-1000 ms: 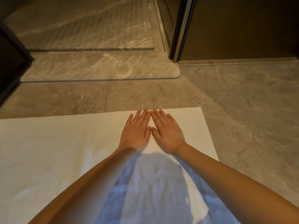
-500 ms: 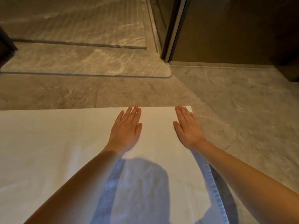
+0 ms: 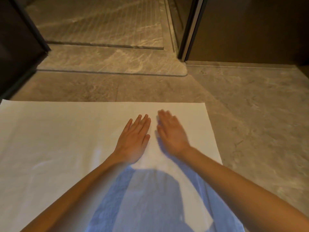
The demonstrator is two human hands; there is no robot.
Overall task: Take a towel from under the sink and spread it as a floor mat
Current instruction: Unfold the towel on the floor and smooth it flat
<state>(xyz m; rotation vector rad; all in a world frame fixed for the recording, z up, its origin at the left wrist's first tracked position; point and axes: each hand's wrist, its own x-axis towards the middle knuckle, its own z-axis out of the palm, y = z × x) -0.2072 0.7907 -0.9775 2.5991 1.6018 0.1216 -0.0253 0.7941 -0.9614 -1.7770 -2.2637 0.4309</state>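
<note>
A white towel (image 3: 58, 139) lies spread flat on the grey stone floor, its far edge straight and its right corner squared. My left hand (image 3: 133, 138) rests palm down on it near the far edge, fingers stretched out. My right hand (image 3: 170, 133) is flat just beside it, slightly blurred, fingers extended and holding nothing. Both forearms reach in from the bottom of the view, and a bluish shadow of my head falls on the near part of the towel.
A raised marble threshold (image 3: 117, 62) with a rounded corner lies beyond the towel, leading to a grooved shower floor (image 3: 100, 20). A metal door frame (image 3: 190, 27) stands at the back right, a dark panel (image 3: 15, 47) at the left. Bare floor tiles (image 3: 259, 123) lie right of the towel.
My right hand slid out to the towel's right edge half a second ago and has come back beside the left hand. The left hand stayed near the middle.
</note>
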